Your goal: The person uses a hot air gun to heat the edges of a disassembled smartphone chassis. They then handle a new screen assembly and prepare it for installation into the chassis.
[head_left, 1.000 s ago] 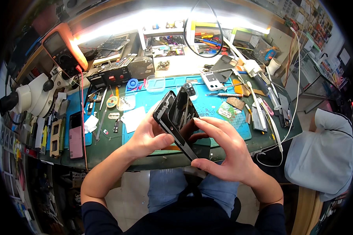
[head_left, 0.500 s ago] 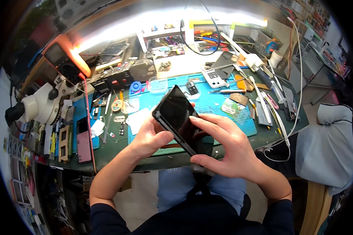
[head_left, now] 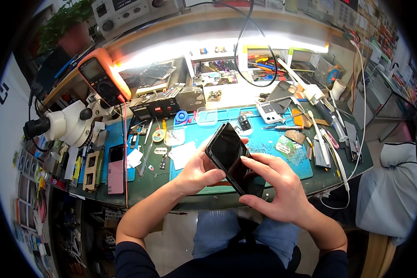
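A black smartphone (head_left: 228, 150) is held tilted above the front of the bench, its dark glossy screen upward. My left hand (head_left: 198, 172) grips its left long edge, thumb along the side and the other fingers hidden beneath. My right hand (head_left: 281, 187) is at the phone's right and lower end; its fingertips rest on the screen and its thumb is by the bottom corner. Beneath lies a blue work mat (head_left: 264, 143), with a rear camera part (head_left: 243, 122) in a clear tray just beyond the phone.
Left of the hands are a pink phone (head_left: 116, 172), a white microscope (head_left: 65, 125) and an orange multimeter (head_left: 104, 76). A white phone back (head_left: 268, 112), a brush (head_left: 320, 139) and white cables (head_left: 342, 173) lie to the right. A person in grey (head_left: 388, 194) sits at far right.
The view has tilted up, so the bench sits lower and further right in the picture. Both hands keep nearly the same hold on the smartphone.
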Motion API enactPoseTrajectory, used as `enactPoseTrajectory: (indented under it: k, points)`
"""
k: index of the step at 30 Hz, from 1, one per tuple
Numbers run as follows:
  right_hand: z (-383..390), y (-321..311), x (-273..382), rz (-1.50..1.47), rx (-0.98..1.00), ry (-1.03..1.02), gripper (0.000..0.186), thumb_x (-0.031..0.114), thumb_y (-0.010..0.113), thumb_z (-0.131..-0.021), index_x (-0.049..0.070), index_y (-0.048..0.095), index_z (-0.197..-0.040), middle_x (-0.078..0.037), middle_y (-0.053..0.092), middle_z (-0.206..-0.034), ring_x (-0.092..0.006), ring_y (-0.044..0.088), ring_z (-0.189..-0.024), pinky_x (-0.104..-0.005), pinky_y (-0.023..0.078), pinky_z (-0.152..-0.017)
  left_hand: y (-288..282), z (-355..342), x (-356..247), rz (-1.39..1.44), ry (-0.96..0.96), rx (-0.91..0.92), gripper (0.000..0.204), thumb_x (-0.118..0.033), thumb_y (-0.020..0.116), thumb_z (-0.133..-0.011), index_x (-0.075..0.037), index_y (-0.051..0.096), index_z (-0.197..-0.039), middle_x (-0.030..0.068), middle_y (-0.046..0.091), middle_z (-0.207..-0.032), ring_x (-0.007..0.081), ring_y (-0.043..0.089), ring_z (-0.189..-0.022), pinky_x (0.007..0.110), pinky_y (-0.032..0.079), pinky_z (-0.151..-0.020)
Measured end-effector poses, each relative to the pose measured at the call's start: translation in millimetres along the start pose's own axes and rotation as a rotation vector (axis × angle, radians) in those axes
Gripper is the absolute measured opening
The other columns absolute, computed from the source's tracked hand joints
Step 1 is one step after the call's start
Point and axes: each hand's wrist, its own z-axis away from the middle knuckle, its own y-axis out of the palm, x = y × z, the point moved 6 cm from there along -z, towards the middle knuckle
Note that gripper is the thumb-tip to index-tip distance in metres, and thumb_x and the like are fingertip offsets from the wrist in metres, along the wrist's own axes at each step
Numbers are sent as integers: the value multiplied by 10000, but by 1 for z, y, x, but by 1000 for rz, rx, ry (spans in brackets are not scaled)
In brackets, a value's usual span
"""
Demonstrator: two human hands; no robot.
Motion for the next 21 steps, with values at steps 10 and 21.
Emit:
enactPoseTrajectory:
  k: [10, 21]
  points:
    - [0, 2, 0, 35, -36, -27, 687, 327, 825, -756, 152, 585, -1375, -167, 584, -1283, -324, 605, -1088, -412, 513, -921, -2, 0, 2, -60, 0, -10, 964, -394, 800, -817, -5, 257, -1513, 187, 389, -1509, 302, 481, -1342, 454, 429, -1099]
    - [-1, 3, 0, 15, -38, -21, 682, 314, 835, -748, 151, 596, -1365, -166, 587, -1289, -320, 607, -1097, -408, 518, -923, -3, 1, 3, 1, -4, 27, 905, -246, 788, -843, -17, 233, -1519, 156, 387, -1519, 254, 453, -1367, 415, 406, -1124]
